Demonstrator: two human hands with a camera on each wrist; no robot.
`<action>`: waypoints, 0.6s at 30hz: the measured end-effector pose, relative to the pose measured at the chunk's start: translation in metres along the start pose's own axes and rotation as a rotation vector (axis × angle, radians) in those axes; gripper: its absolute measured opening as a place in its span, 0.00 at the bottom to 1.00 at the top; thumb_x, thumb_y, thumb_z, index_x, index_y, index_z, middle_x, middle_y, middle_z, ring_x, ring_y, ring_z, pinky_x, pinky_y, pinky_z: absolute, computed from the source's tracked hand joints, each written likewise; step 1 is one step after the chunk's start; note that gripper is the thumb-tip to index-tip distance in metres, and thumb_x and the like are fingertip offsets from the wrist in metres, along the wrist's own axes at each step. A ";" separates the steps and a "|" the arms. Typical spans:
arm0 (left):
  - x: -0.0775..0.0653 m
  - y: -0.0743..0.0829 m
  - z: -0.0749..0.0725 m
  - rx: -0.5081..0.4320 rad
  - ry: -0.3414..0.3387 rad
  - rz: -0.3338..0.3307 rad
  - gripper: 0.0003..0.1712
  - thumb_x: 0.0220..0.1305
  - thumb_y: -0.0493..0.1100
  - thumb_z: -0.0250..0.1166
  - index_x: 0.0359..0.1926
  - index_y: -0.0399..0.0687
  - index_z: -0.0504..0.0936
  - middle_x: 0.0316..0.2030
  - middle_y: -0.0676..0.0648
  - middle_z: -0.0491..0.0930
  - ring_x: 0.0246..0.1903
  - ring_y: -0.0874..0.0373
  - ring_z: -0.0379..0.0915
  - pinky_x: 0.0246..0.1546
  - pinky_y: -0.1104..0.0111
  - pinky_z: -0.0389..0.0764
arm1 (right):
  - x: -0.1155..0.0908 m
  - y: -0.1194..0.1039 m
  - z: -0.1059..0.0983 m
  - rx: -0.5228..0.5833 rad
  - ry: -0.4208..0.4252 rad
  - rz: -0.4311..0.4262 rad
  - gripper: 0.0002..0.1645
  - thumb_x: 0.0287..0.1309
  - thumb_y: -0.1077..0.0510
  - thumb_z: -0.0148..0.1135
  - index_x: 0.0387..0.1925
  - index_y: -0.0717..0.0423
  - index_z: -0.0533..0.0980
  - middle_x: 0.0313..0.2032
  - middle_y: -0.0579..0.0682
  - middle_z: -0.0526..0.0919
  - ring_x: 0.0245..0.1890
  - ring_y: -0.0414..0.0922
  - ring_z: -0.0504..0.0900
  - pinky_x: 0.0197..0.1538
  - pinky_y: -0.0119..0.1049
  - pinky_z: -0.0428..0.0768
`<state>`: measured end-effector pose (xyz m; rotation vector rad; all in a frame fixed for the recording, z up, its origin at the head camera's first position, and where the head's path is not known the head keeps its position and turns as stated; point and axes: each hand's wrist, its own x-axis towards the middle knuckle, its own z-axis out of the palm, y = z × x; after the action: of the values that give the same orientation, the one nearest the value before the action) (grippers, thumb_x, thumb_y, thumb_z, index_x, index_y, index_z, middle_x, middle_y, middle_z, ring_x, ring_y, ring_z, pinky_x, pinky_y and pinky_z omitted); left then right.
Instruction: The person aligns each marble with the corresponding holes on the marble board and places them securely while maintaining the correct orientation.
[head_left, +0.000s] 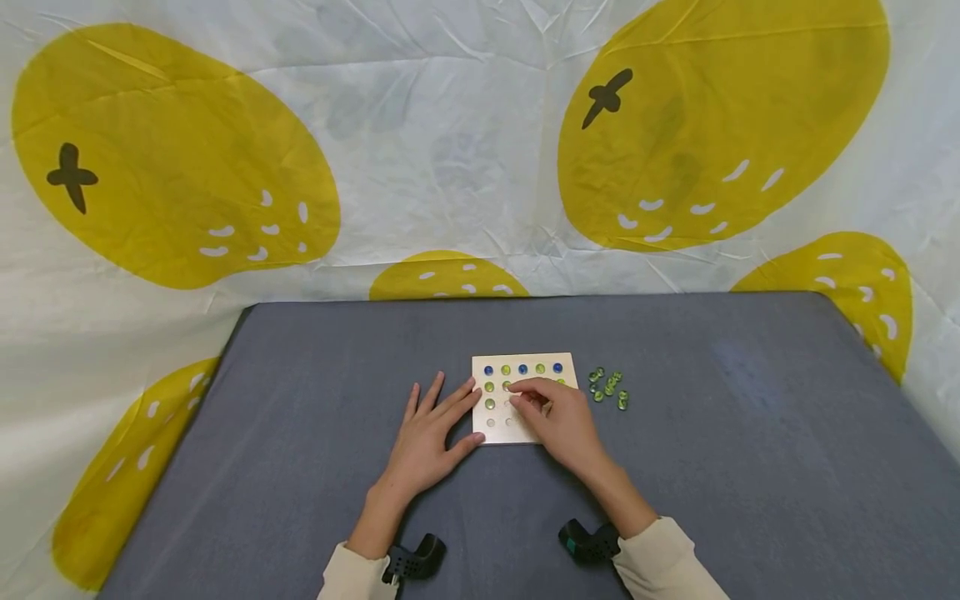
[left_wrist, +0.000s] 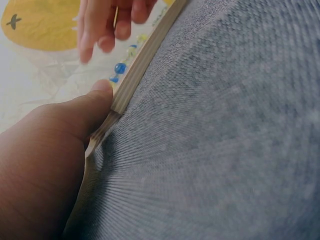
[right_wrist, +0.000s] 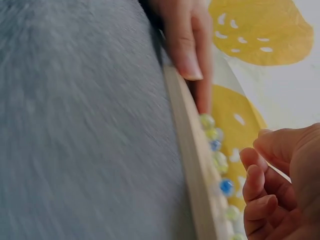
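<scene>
A pale wooden board (head_left: 491,435) with rows of round hollows lies on the table. Blue and green glass marbles (head_left: 522,368) alternate along its top row; green ones sit in the second row and at the left of the third. My left hand (head_left: 427,437) is spread flat, its fingertips and thumb at the board's left edge. Above the board, my right hand (head_left: 562,421) has its index fingertip beside a green marble (head_left: 507,386) in the second row. Its thumb and index finger stand apart, with nothing showing between them. That hand hides the board's lower right part.
Several loose green marbles (head_left: 610,385) lie on the grey table (head_left: 315,400) to the right of the board. A white cloth with yellow shapes (head_left: 450,158) hangs behind the table. Black wrist devices (head_left: 417,560) are on both forearms.
</scene>
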<state>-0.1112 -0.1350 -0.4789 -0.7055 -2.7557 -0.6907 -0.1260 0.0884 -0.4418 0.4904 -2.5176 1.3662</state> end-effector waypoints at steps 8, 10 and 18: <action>0.000 0.001 -0.001 0.001 -0.001 -0.003 0.36 0.63 0.61 0.61 0.69 0.58 0.67 0.69 0.54 0.62 0.71 0.44 0.46 0.68 0.45 0.39 | -0.006 0.004 -0.030 -0.069 0.064 -0.007 0.07 0.56 0.61 0.69 0.38 0.53 0.85 0.26 0.40 0.80 0.26 0.37 0.76 0.25 0.30 0.73; 0.000 0.001 0.000 0.002 -0.002 -0.002 0.36 0.63 0.61 0.60 0.69 0.58 0.67 0.69 0.54 0.62 0.71 0.44 0.46 0.68 0.45 0.39 | -0.009 0.007 -0.037 -0.084 0.085 -0.004 0.07 0.55 0.62 0.69 0.38 0.53 0.85 0.26 0.40 0.80 0.25 0.37 0.76 0.25 0.29 0.73; 0.000 0.001 -0.001 0.002 -0.002 -0.003 0.36 0.63 0.62 0.60 0.70 0.58 0.67 0.69 0.54 0.62 0.71 0.44 0.45 0.68 0.45 0.39 | -0.021 0.017 -0.058 -0.149 0.123 0.024 0.08 0.56 0.63 0.68 0.39 0.53 0.84 0.28 0.42 0.81 0.26 0.38 0.77 0.25 0.29 0.74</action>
<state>-0.1104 -0.1350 -0.4784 -0.7028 -2.7592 -0.6887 -0.1110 0.1497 -0.4306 0.3378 -2.5078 1.1670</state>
